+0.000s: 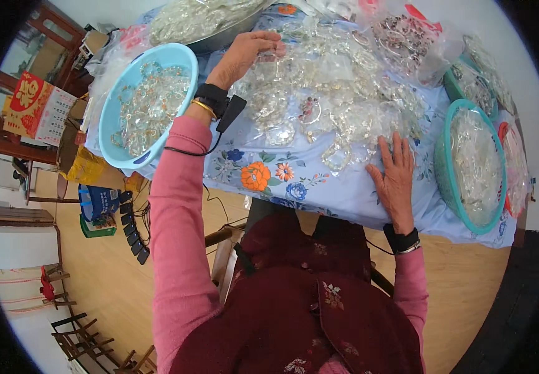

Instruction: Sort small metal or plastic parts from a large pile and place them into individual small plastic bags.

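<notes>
Across the table spreads a heap of small clear plastic bags (319, 81), with what look like beaded bracelets inside. My left hand (244, 57) reaches to the heap's far left side, fingers stretched out to the right above the bags; whether it touches them I cannot tell. At the heap's near right edge, my right hand (395, 177) lies flat with its fingers spread, the tips against the bags. A bracelet with dark red beads (310, 109) shows near the middle, and a pale beaded one (333, 156) lies at the near edge. Neither hand holds anything.
A light blue basin (106, 118) of bagged bracelets stands left of my left wrist. Teal baskets (442, 165) line the right side. Behind are a metal bowl (219, 40) and a bag of dark red pieces (403, 40). A flowered cloth (219, 177) covers the table.
</notes>
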A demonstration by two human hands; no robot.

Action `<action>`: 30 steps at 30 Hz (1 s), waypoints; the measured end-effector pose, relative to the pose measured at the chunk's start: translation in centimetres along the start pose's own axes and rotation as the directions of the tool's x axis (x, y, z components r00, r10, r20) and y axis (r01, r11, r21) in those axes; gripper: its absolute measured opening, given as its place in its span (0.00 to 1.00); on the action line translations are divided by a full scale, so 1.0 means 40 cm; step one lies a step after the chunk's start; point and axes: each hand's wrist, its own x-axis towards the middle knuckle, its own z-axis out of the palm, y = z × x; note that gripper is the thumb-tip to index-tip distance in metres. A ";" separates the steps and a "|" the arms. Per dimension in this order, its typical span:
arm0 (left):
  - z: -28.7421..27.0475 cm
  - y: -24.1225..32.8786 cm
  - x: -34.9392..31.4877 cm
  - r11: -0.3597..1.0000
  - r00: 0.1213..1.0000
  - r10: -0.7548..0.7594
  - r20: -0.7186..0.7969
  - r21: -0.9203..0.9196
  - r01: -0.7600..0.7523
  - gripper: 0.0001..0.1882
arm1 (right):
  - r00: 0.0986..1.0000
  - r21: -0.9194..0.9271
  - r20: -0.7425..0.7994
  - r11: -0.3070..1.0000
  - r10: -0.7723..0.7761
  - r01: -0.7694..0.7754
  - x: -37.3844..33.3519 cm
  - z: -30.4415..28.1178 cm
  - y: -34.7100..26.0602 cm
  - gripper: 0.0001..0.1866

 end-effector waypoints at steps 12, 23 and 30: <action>-0.043 0.013 -0.019 0.937 0.995 0.089 -0.049 -0.335 -0.101 0.19 | 1.000 -0.021 0.004 1.000 -0.003 0.003 0.000 -0.003 -0.007 0.31; -0.002 0.078 -0.050 0.758 0.983 0.169 -0.075 -0.627 -0.178 0.20 | 0.999 0.016 -0.027 1.000 -0.025 0.026 -0.003 0.004 0.004 0.31; -0.034 0.042 0.001 0.944 0.951 0.237 -0.199 -0.184 -0.274 0.20 | 1.000 0.009 -0.024 1.000 -0.019 0.020 -0.005 0.001 -0.006 0.30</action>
